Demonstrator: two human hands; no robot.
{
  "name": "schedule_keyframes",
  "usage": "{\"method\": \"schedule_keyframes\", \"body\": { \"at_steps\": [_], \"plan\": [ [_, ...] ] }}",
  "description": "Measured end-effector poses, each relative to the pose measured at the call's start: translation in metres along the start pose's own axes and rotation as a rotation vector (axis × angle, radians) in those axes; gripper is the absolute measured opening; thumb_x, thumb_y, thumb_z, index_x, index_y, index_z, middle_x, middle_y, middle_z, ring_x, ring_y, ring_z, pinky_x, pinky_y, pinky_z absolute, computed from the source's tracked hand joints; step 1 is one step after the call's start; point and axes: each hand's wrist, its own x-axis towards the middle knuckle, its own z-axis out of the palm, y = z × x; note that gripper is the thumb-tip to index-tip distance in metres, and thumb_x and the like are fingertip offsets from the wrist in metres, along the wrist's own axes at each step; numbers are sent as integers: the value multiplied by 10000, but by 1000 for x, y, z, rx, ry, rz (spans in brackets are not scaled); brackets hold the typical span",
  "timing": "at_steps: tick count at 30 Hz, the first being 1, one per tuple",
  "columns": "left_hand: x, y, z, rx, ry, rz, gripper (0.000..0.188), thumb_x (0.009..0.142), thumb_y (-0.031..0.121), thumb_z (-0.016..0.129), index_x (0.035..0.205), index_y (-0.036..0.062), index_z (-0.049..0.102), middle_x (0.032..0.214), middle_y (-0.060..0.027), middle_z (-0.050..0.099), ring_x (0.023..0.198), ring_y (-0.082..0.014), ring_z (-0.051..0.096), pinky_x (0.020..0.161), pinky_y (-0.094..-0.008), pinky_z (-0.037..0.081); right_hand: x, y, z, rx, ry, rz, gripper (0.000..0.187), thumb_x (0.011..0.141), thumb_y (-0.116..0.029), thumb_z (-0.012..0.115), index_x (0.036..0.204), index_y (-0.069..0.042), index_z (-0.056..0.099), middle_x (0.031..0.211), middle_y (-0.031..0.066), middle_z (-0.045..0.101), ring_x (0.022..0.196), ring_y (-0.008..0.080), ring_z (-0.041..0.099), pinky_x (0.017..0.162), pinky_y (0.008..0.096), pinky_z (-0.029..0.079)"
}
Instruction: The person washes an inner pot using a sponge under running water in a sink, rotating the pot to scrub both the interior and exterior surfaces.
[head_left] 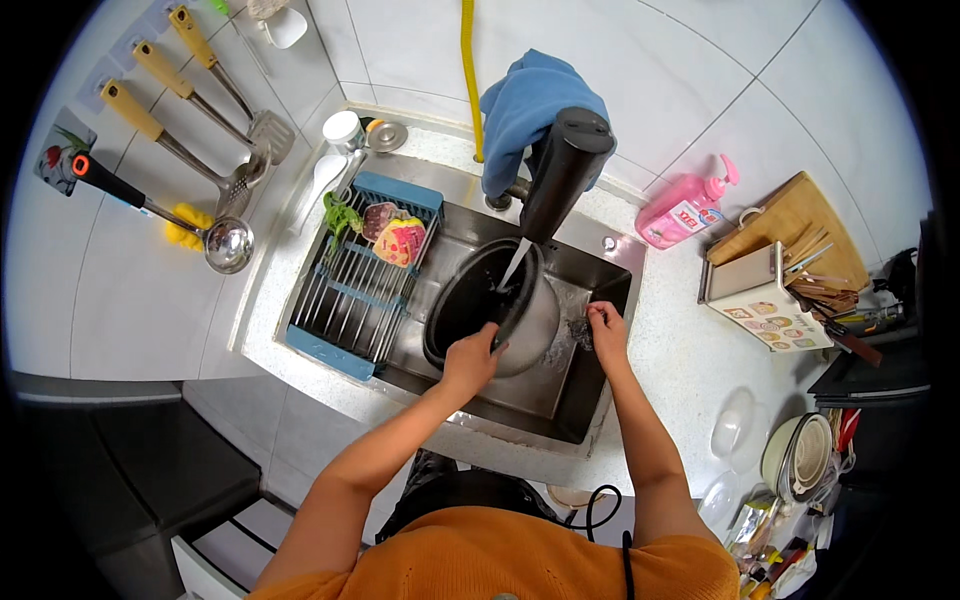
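Observation:
A round pot (pixel 470 290) with a black inside and a pale grey outside is tilted in the steel sink (pixel 575 405). My left hand (pixel 472 362) grips its near rim, fingers closed. A stream of water (pixel 514 265) runs into the pot from the black faucet (pixel 572 165) above. To the pot's right, by the sink's right wall, my right hand (pixel 606 328) is closed on a dark, wiry scouring pad (pixel 581 333). The pad is apart from the pot.
A drying rack (pixel 360 290) spans the sink's left side, with leafy greens (pixel 343 216) and meat-like pieces (pixel 400 242) on it. A blue cloth (pixel 530 95) hangs behind the faucet. A pink pump bottle (pixel 683 208) and utensil holder (pixel 765 300) stand right. Ladles and spatulas hang left.

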Motion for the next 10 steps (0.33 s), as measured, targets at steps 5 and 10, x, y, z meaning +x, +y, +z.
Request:
{"method": "schedule_keyframes", "body": {
  "at_steps": [5, 10],
  "plan": [
    [-6, -47, 3, 350, -20, 632, 180, 615, 67, 554, 782, 109, 504, 646, -48, 527, 684, -218, 548, 704, -308, 393, -4, -10, 6, -148, -107, 21, 326, 809, -310, 519, 996, -45, 554, 831, 161, 609, 777, 268, 586, 709, 330, 437],
    [-18, -59, 14, 449, -118, 662, 194, 620, 78, 563, 801, 105, 498, 682, -46, 545, 725, -210, 556, 741, -319, 386, -3, -11, 23, -451, -282, 157, 575, 747, -509, 527, 1124, -76, 491, 926, 189, 605, 900, 320, 577, 793, 370, 434]
  ]
}}
